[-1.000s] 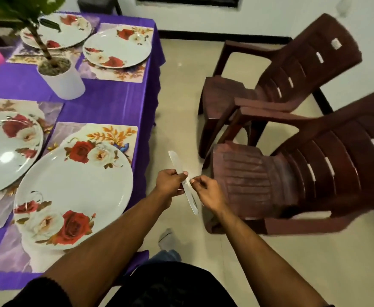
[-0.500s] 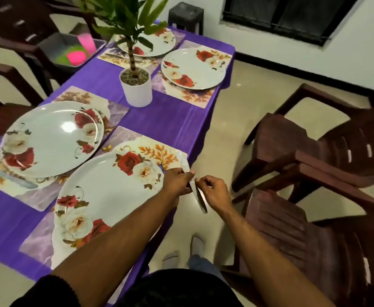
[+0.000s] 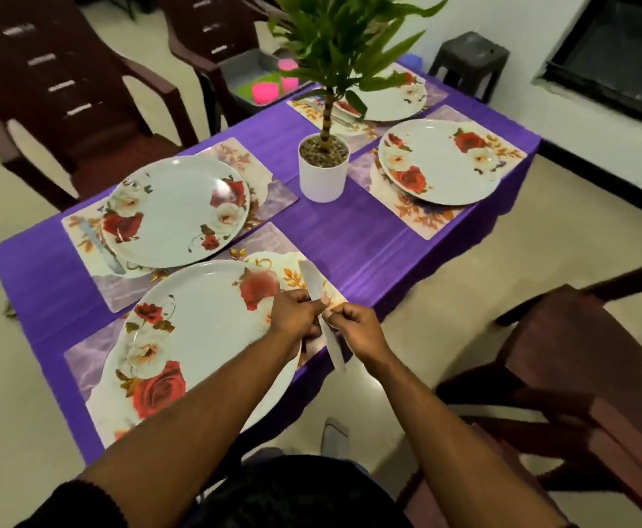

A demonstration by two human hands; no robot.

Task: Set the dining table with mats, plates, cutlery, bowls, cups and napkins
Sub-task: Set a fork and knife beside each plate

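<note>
A pale table knife (image 3: 315, 280) is held over the right edge of the nearest floral mat (image 3: 296, 274), its blade pointing away from me. My left hand (image 3: 293, 312) grips its middle and my right hand (image 3: 353, 329) pinches it just beside. The near rose-patterned plate (image 3: 205, 337) lies on that mat under my left forearm. Three more plates sit on mats: one at left (image 3: 176, 211) with a knife (image 3: 100, 243) beside it, one at right (image 3: 441, 160), and one at the far end (image 3: 392, 97).
A white pot with a green plant (image 3: 323, 171) stands mid-table on the purple cloth (image 3: 350, 238). Dark brown plastic chairs stand at right (image 3: 578, 367) and far left (image 3: 68, 93). A grey tray with pink cups (image 3: 262, 80) rests on a far chair.
The view swung from the chairs back over the table. Both hands carried the knife left, from above the floor to the right edge of the near mat.
</note>
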